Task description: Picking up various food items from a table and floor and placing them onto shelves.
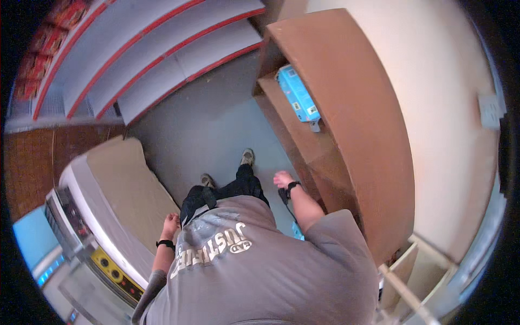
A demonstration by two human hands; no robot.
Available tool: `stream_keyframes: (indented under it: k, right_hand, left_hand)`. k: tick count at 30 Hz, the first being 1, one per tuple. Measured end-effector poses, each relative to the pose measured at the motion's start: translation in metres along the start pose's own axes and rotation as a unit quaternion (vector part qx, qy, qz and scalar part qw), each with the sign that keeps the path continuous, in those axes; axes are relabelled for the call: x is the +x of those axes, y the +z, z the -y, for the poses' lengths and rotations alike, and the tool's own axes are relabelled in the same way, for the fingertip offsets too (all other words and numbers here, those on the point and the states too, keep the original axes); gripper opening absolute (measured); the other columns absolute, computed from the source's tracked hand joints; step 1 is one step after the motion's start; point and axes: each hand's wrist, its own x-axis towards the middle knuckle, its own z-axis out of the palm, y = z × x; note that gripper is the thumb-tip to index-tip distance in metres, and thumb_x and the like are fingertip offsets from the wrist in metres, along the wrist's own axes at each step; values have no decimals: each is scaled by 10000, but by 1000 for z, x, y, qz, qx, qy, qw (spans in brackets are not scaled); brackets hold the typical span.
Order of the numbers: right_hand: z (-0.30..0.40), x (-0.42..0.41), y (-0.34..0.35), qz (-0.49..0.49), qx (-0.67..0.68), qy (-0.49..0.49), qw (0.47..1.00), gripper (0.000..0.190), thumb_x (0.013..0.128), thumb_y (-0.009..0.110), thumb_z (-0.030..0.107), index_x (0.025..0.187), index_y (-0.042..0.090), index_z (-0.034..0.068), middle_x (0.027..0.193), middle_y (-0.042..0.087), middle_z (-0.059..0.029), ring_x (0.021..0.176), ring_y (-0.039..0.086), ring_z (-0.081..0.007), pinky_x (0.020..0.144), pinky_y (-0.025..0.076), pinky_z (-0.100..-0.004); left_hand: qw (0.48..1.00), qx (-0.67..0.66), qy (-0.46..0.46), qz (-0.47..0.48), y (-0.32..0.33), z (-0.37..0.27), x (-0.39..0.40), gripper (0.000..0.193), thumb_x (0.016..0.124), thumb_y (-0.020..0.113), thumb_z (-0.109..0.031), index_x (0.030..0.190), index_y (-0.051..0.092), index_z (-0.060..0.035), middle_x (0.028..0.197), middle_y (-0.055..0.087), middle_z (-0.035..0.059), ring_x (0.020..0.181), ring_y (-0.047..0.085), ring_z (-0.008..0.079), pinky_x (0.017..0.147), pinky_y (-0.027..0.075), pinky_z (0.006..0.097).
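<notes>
My left hand [172, 221] hangs beside my left hip with its fingers curled, near the beige-topped counter, and nothing shows in it. In front of my right hip is my right hand [283, 179], blurred and half closed. A dark object with a cord [284, 196] hangs just below it at the wrist; I cannot tell whether the fingers hold it. Each wrist wears a black band. To the right of that hand stands a brown wooden shelf unit [365, 122], with a blue printed package [297, 94] lying on its shelf.
White shelves with red edges [178, 50] line the front left, with red packages [38, 67] at the far end. A beige-topped counter [122, 183] runs along my left. Behind it is equipment with a yellow panel [109, 268]. Grey floor [203, 118] lies ahead; a wooden frame [406, 292] stands behind right.
</notes>
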Motion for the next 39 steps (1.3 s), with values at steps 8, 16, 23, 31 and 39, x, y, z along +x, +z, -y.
stream_keyframes:
  k: [8, 16, 23, 31, 39]
  right_hand:
    - [-120, -64, 92, -89, 183, 12, 979, 260, 861, 556, 251, 1064, 563, 89, 945, 656, -115, 742, 640, -237, 637, 493, -419]
    - [-156, -134, 233, -188, 295, -12, 937, 303, 903, 504, 258, 1147, 512, 78, 997, 637, -110, 862, 640, -244, 668, 493, -413]
    - [-261, -153, 363, -171, 362, -18, 916, 230, 881, 540, 273, 923, 596, 53, 806, 649, -89, 718, 646, -201, 563, 506, -367]
    - [-436, -106, 466, -216, 357, -45, 908, 295, 910, 492, 187, 1101, 564, -26, 926, 665, -158, 739, 664, -277, 611, 564, -416]
    - [-445, -194, 453, -174, 632, -1, 755, 312, 910, 494, 203, 1164, 513, 23, 995, 651, -177, 785, 665, -296, 655, 555, -410]
  left_hand:
    - [989, 81, 104, 70, -103, -32, 79, 159, 909, 505, -182, 995, 542, -53, 761, 599, 30, 619, 550, 122, 536, 437, 267]
    - [927, 261, 195, 184, -196, -42, 169, 200, 894, 515, -217, 895, 545, -19, 732, 589, 61, 635, 549, 143, 560, 449, 306]
    - [812, 475, 268, 210, -231, -73, 257, 259, 860, 521, -237, 895, 601, 7, 806, 655, 120, 660, 615, 194, 574, 490, 344]
    - [543, 646, 415, 339, -176, -130, 274, 220, 858, 511, -211, 928, 624, -36, 857, 676, 119, 718, 657, 221, 645, 534, 344]
    - [576, 627, 396, 343, -34, -135, 159, 258, 875, 531, -226, 1007, 574, -8, 775, 632, 94, 630, 608, 173, 561, 513, 313]
